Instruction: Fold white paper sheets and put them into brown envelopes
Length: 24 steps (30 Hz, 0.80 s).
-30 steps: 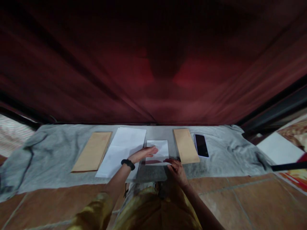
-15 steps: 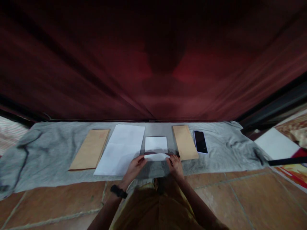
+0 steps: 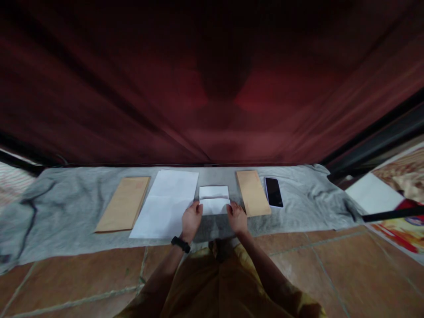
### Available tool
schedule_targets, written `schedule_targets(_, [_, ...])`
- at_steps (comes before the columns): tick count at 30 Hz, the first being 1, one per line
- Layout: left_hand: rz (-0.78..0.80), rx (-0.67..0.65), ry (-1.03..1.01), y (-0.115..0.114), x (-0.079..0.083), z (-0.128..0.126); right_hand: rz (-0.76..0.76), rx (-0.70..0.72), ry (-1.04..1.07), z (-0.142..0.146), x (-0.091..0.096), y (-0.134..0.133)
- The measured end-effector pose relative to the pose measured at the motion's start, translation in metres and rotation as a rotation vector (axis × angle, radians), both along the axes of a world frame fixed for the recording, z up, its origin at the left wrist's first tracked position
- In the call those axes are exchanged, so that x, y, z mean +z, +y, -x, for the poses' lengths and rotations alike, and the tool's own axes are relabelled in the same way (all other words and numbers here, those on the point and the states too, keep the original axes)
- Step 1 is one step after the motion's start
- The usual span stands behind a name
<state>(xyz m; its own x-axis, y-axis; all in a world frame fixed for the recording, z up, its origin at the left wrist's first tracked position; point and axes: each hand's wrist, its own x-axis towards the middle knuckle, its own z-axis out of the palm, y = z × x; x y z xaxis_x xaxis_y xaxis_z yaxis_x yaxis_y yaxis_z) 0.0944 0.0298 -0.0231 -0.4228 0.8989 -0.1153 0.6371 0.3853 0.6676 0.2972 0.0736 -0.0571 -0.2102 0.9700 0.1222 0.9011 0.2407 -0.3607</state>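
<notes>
A sheet of white paper [image 3: 214, 206] lies in front of me with its near part bent over toward the far side. My left hand [image 3: 192, 219], with a dark band on its wrist, pinches the left edge of the bent part. Its right edge is pinched by my right hand [image 3: 237, 217]. A strip of the sheet's far part shows beyond the fold. Left of my left hand is a larger stack of white paper [image 3: 165, 203]. Just beyond my right hand lies a brown envelope [image 3: 253, 193].
A grey cloth [image 3: 301, 198] covers the long surface. More brown envelopes [image 3: 122, 204] lie at the left, a phone [image 3: 274, 192] at the right. A dark red curtain [image 3: 212, 88] hangs behind. Printed sheets [image 3: 404, 229] are at the far right; tiled floor [image 3: 82, 278] shows below.
Both hands have moved the raised near part of the paper away from me and lower, so it now covers more of the sheet's far part. The view has shifted slightly.
</notes>
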Motion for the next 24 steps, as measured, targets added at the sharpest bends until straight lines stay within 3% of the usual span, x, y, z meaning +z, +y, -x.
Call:
schedule_targets(6, [-0.030, 0.031, -0.007, 0.000, -0.005, -0.001, 0.059, -0.033, -0.065, 0.007, 0.009, 0.011])
schedule_targets(9, [-0.208, -0.013, 0.053, -0.014, -0.009, -0.004, 0.098, -0.052, -0.093, 0.009, 0.013, 0.015])
schedule_targets(12, [-0.353, -0.142, 0.249, -0.032, -0.013, -0.012, 0.135, -0.067, -0.117, 0.010, 0.015, 0.018])
schedule_targets(17, [-0.279, -0.443, 0.497, -0.047, -0.024, -0.024, 0.188, -0.083, -0.153, 0.011, 0.020, 0.024])
schedule_targets(24, [-0.219, -0.463, 0.638, -0.044, -0.038, -0.025, 0.217, -0.102, -0.201, 0.018, 0.026, 0.030])
